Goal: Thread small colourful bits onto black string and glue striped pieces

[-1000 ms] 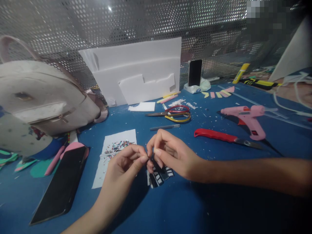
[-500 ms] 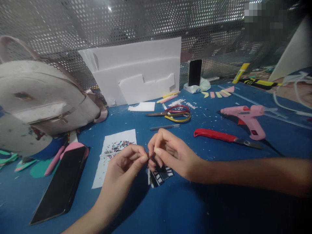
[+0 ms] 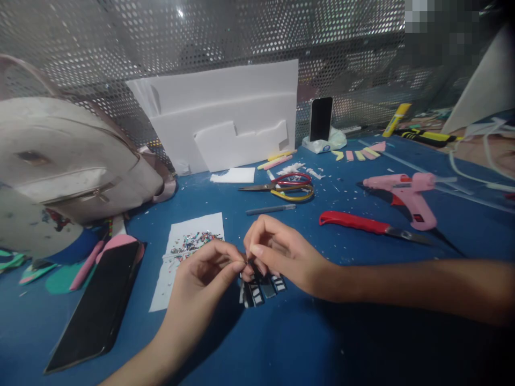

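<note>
Between my hands hangs a fan of black-and-white striped strips (image 3: pixel 257 292), their upper ends gathered under my fingers. My right hand (image 3: pixel 281 252) is closed around the top of these strips, thumb against forefinger. My left hand (image 3: pixel 211 271) pinches at the same upper end from the left, its fingertips nearly touching the right hand's. Whatever lies between the left fingertips is too small and dark to make out. Just behind the left hand is a white paper sheet (image 3: pixel 161 292) scattered with shiny coloured bits (image 3: pixel 195 242).
Beyond my hands lie a pen (image 3: pixel 270 209) and scissors (image 3: pixel 292 188). To the right are a red-handled cutter (image 3: pixel 354 221) and a pink glue gun (image 3: pixel 402 193) with its cord. A black phone (image 3: pixel 94 305) and a pale backpack (image 3: pixel 80 155) stand left; white foam board (image 3: pixel 225 107) leans behind.
The striped strips have shifted slightly left and spread a little. Both hands stay close together with small finger movements. The whole view has moved slightly.
</note>
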A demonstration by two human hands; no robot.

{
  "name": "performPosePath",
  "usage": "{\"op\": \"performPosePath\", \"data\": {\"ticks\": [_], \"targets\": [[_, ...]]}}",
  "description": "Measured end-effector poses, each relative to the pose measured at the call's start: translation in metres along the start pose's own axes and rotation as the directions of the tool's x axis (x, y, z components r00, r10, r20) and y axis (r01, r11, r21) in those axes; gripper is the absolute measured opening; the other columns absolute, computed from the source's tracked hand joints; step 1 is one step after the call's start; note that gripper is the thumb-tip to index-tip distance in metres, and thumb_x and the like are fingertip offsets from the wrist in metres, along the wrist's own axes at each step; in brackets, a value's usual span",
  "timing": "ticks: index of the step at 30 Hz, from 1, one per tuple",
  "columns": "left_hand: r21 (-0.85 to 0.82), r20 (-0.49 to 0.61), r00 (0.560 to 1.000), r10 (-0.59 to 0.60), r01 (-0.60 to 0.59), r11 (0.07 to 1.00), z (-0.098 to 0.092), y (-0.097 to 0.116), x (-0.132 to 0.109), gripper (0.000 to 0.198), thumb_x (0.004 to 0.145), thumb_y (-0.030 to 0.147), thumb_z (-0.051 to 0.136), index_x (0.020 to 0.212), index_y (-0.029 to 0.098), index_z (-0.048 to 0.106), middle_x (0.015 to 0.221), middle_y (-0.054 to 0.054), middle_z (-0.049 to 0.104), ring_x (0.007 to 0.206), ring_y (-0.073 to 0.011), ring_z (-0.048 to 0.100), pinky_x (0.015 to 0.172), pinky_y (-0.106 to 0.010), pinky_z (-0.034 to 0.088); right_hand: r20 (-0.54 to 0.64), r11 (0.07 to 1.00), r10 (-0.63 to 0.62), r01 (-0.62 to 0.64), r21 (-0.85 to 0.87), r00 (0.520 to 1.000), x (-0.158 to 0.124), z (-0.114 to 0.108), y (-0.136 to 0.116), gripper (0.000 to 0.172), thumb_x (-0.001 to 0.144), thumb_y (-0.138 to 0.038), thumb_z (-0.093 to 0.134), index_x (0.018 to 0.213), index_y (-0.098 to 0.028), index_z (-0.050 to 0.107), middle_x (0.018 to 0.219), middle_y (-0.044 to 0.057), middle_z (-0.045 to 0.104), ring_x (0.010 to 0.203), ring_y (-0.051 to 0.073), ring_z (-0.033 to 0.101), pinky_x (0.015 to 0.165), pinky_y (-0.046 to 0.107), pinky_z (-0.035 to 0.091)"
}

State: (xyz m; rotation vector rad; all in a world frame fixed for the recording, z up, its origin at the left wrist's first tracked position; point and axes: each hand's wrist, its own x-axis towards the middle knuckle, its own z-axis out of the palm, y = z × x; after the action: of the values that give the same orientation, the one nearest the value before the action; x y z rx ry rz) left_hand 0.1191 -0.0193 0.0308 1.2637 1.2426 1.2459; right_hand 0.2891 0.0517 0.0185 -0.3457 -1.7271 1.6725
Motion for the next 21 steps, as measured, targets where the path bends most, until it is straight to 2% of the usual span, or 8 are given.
{"op": "performPosePath", "data": {"ticks": [5, 10, 15, 21], "targets": [[0.003, -0.021, 1.0, 0.001, -0.001, 1.0, -0.0001, -0.0011, 0.0005, 0.011, 0.085, 0.016, 0.064, 0.075, 0.019, 0.065, 0.067, 0.002, 0.067, 0.065, -0.0112, 0.063, 0.066, -0.019, 0.05, 0.019, 0.998, 0.058, -0.058, 0.002, 0.998, -0.0008, -0.0007, -0.0013, 0.007, 0.095, -0.024, 0.052, 0.094, -0.017, 0.05, 0.082, 0.0, 0.053, 0.072, 0.01, 0.051, 0.064, 0.023, 0.042], [0.014, -0.046, 0.999, 0.007, -0.007, 1.0, -0.0003, -0.0012, 0.0002, 0.011, 0.084, 0.016, 0.066, 0.074, 0.02, 0.065, 0.065, 0.004, 0.065, 0.063, -0.0097, 0.062, 0.064, -0.016, 0.049, 0.039, 0.993, 0.108, -0.109, 0.043, 0.993, 0.0002, 0.0005, -0.0022, 0.017, 0.09, -0.028, 0.061, 0.099, -0.017, 0.052, 0.083, 0.001, 0.06, 0.08, 0.013, 0.06, 0.068, 0.025, 0.046], [0.038, -0.042, 0.999, 0.027, -0.025, 0.999, -0.0002, 0.0008, 0.0, 0.013, 0.084, 0.016, 0.065, 0.073, 0.021, 0.065, 0.065, 0.004, 0.067, 0.065, -0.0098, 0.064, 0.065, -0.016, 0.049, -0.045, 0.99, 0.131, -0.128, 0.061, 0.99, 0.0043, -0.001, 0.0008, 0.017, 0.084, -0.029, 0.069, 0.088, -0.015, 0.061, 0.074, 0.0, 0.064, 0.065, 0.009, 0.058, 0.061, 0.022, 0.046], [0.035, -0.056, 0.998, 0.021, -0.019, 0.999, -0.0016, -0.0012, -0.0007, 0.012, 0.086, 0.015, 0.064, 0.075, 0.022, 0.065, 0.067, 0.004, 0.068, 0.064, -0.0095, 0.065, 0.064, -0.016, 0.049, -0.026, 0.973, 0.097, -0.089, 0.212, 0.995, 0.0054, -0.0012, 0.0049, 0.009, 0.083, -0.02, 0.07, 0.085, -0.015, 0.063, 0.073, 0.001, 0.067, 0.071, 0.01, 0.065, 0.065, 0.023, 0.049]]}}
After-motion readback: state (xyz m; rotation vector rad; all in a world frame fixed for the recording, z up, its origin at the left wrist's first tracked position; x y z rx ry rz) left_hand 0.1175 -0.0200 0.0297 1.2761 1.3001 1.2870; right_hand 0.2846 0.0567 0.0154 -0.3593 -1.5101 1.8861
